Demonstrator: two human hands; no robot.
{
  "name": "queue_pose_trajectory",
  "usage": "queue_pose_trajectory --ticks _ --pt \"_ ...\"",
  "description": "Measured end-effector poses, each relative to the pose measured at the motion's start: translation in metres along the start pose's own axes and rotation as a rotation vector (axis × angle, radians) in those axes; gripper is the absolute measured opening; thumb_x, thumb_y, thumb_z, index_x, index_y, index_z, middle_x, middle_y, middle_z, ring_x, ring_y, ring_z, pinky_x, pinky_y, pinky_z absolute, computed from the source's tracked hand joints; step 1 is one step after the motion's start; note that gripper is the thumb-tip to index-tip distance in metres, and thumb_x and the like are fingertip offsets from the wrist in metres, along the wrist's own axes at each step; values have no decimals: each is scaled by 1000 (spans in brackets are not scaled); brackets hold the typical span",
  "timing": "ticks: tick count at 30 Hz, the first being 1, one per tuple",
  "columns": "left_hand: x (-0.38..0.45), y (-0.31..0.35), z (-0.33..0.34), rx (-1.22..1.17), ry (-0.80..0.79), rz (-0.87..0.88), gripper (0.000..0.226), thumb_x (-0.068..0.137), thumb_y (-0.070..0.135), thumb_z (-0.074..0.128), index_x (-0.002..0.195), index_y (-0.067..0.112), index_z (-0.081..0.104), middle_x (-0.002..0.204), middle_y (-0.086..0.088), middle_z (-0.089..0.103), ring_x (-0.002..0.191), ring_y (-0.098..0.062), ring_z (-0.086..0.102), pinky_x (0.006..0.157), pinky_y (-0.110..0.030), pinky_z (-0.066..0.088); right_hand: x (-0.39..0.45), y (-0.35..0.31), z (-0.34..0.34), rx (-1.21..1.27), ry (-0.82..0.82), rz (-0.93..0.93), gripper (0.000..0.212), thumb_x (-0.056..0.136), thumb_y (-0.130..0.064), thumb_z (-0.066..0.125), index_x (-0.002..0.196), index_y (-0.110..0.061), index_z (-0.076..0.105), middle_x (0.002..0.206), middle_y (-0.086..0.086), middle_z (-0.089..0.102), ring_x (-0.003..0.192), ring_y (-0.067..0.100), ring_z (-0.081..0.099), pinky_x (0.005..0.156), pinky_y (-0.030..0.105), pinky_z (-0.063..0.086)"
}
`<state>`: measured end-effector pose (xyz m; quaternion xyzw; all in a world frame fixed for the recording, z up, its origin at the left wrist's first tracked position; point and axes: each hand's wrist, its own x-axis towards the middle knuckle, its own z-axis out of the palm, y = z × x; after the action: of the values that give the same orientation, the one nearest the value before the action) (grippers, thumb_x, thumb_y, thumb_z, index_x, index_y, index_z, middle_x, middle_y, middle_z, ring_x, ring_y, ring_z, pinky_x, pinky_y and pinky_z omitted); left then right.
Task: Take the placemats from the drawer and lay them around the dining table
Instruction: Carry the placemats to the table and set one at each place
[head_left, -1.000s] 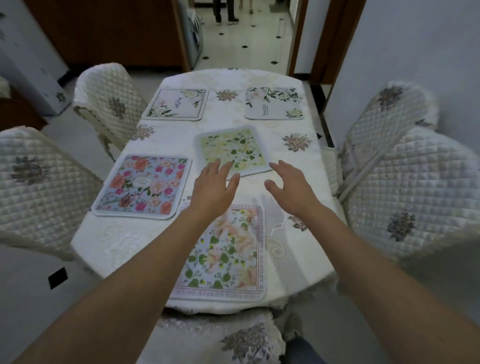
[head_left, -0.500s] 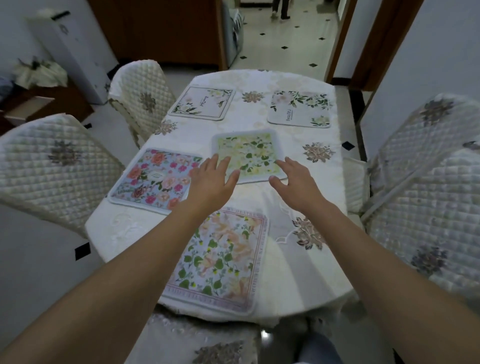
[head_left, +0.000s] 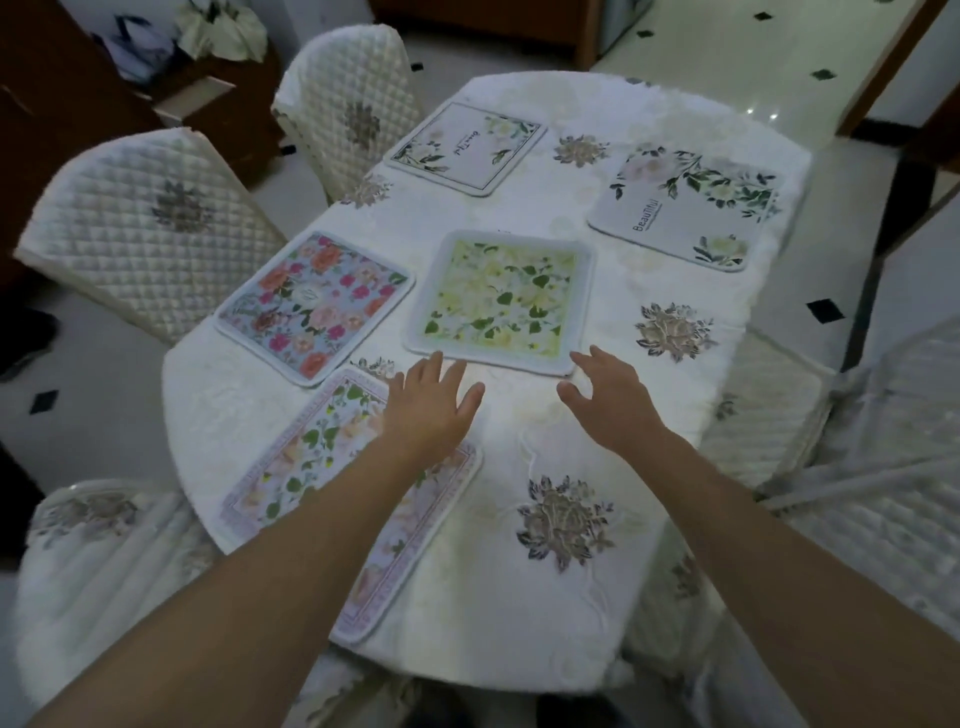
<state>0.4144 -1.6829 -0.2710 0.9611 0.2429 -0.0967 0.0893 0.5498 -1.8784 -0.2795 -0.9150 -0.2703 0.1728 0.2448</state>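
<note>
Bare tablecloth (head_left: 545, 431) between hands; green placemat (head_left: 498, 301) just ahead.

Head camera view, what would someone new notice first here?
Five floral placemats on the white tablecloth, the yellow-green placemat in the middle. Just short of its near edge hover the left hand and right hand, both open and empty. Quilted chair covers ring the table.
</note>
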Motion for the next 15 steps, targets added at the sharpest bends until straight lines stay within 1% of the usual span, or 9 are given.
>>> queue_pose_trajectory --ticks 3,6,8,11,12,14,15 --pt "4 1 3 5 -39 -37 63 102 56 21 155 24 21 163 -10 15 148 -28 16 120 -48 13 22 6 2 -4 -88 1 57 98 -42 48 149 -21 36 159 9 25 146 27 21 116 42 22" --pt "7 0 6 3 -38 -71 62 102 55 22 156 24 20 163 -9 14 149 -28 15 121 -46 12 44 7 12 -20 -153 6 57 98 -43 47 149 -22 36 159 11 23 146 28 19 115 43 22" --pt "8 0 10 -4 -33 -87 61 102 54 24 155 24 21 163 -8 15 149 -28 16 119 -46 13 57 9 21 -41 -200 50 58 97 -44 47 149 -23 35 156 16 27 144 32 22 114 45 24" --pt "7 3 16 -16 -35 -96 60 103 52 27 155 23 23 163 -9 17 148 -29 18 118 -45 16 67 14 35 -95 -243 106 60 96 -46 46 149 -22 33 146 19 36 136 36 31 110 44 28" --pt "7 5 19 -26 -46 -98 60 103 51 27 155 23 23 163 -9 16 148 -28 18 118 -45 16 69 15 39 -106 -254 106 61 96 -47 46 149 -21 32 147 21 35 137 37 31 111 44 27" --pt "4 9 25 -48 -74 -104 60 103 51 27 155 22 22 163 -8 15 148 -28 17 118 -45 16 70 17 46 -84 -280 104 64 95 -49 46 150 -21 32 152 21 28 141 38 23 114 45 21" --pt "3 11 28 -55 -84 -105 60 103 51 27 155 22 21 163 -8 15 148 -27 17 119 -45 16 71 19 50 -56 -292 110 65 92 -53 45 148 -20 36 153 21 28 142 39 22 115 46 20"
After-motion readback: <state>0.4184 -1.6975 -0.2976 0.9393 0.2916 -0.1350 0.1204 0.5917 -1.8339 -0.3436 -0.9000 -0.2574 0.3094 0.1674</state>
